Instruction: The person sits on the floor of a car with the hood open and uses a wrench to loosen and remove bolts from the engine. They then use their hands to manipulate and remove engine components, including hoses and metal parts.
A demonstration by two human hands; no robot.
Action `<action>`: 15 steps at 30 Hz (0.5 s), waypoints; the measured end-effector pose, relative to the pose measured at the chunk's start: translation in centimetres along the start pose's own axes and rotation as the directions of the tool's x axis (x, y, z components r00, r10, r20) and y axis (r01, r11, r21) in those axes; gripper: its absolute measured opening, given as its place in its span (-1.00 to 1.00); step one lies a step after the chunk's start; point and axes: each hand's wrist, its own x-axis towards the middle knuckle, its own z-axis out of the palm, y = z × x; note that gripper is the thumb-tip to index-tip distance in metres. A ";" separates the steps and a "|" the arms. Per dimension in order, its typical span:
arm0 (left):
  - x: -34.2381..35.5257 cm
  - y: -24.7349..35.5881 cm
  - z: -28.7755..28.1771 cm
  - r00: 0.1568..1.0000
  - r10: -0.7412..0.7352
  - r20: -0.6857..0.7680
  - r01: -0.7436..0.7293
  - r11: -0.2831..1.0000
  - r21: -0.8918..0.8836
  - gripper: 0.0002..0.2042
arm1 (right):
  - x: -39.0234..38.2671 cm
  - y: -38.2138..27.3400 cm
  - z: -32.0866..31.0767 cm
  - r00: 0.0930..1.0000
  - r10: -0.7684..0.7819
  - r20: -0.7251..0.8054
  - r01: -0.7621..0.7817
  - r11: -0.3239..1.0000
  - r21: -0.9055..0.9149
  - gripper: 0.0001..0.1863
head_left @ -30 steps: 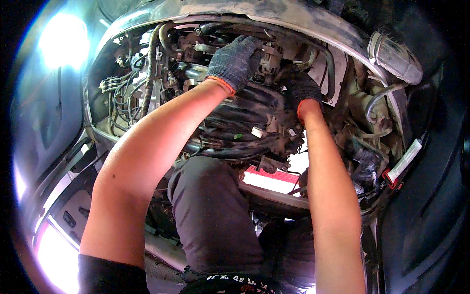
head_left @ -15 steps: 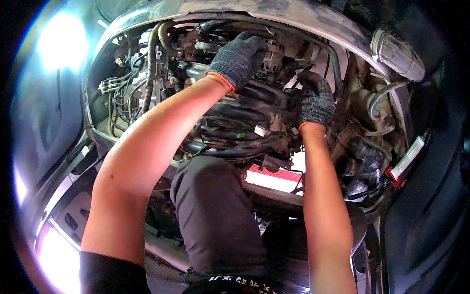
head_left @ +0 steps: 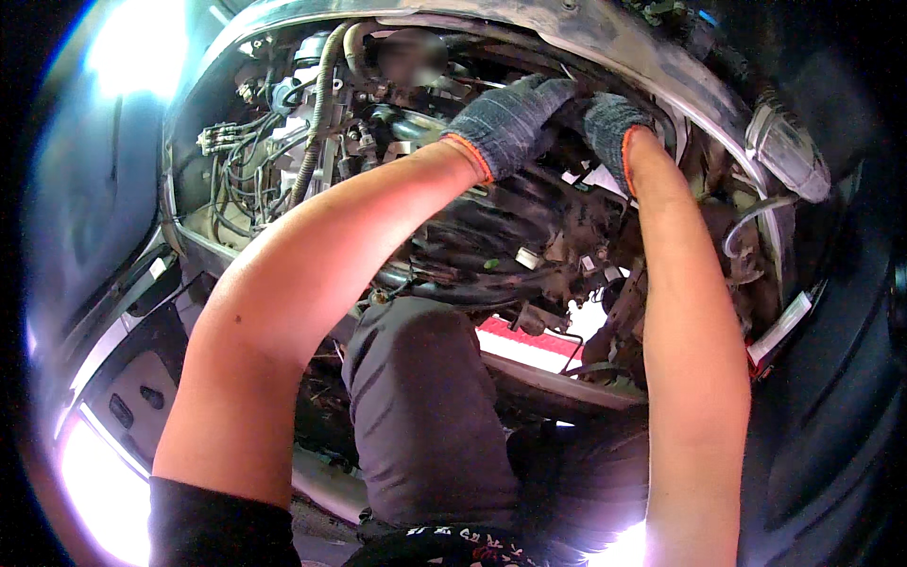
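Both my hands wear grey knit gloves with orange cuffs and reach deep into a car's engine bay. My left hand (head_left: 512,121) is bent over the left side of a dark engine part (head_left: 570,115), its fingers pointing right across the top. Close by on the right, my right hand (head_left: 612,128) curls down at that part's other side. Its fingertips are hidden, and shadow keeps the kind of part from showing. Below the hands lie the black curved pipes of an intake manifold (head_left: 468,231), with a small white piece (head_left: 528,257) on top.
A ribbed hose (head_left: 324,113) and a bundle of wires (head_left: 231,156) run along the left. The curved front rim (head_left: 624,52) of the bay bounds the far side, with a headlight (head_left: 789,151) at the right. My bent knee (head_left: 416,378) rests near the manifold.
My right hand has moved up and forward, closer to my left. My left hand has shifted right, its fingers reaching over the dark part. The view has turned slightly.
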 end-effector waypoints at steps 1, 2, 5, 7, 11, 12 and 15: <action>0.4 0.4 0.3 1.000 0.009 -0.011 -0.010 1.000 -0.029 -0.49 | -0.5 0.6 -0.4 0.999 0.050 0.022 -0.050 0.999 0.012 -0.61; 0.7 0.8 0.5 0.994 0.076 -0.072 -0.077 0.997 -0.009 -0.50 | -0.8 1.2 -0.9 0.994 0.099 0.040 -0.099 0.995 0.023 -0.61; 0.9 1.1 0.3 0.999 0.031 0.011 -0.030 0.999 -0.030 -0.50 | 0.1 1.3 -1.5 0.983 0.175 0.064 -0.168 0.981 -0.101 -0.65; 0.4 1.3 -0.3 0.999 -0.011 -0.040 0.010 1.000 -0.003 -0.53 | -1.2 1.9 -0.4 0.988 0.154 -0.003 -0.154 0.982 -0.109 -0.59; 1.6 2.4 0.8 0.980 -0.012 -0.197 0.008 1.000 -0.022 -0.56 | -4.7 8.5 5.1 0.998 0.058 -0.026 -0.061 0.987 -0.146 -0.53; 1.5 2.3 0.9 0.979 -0.014 -0.204 0.014 1.000 -0.003 -0.56 | -4.6 8.0 6.1 0.995 0.097 0.013 -0.094 0.980 -0.174 -0.51; 0.8 1.9 0.6 0.983 -0.058 -0.175 0.065 0.997 0.036 -0.59 | -5.1 5.6 6.8 0.923 0.384 0.040 -0.376 0.918 -0.129 -0.53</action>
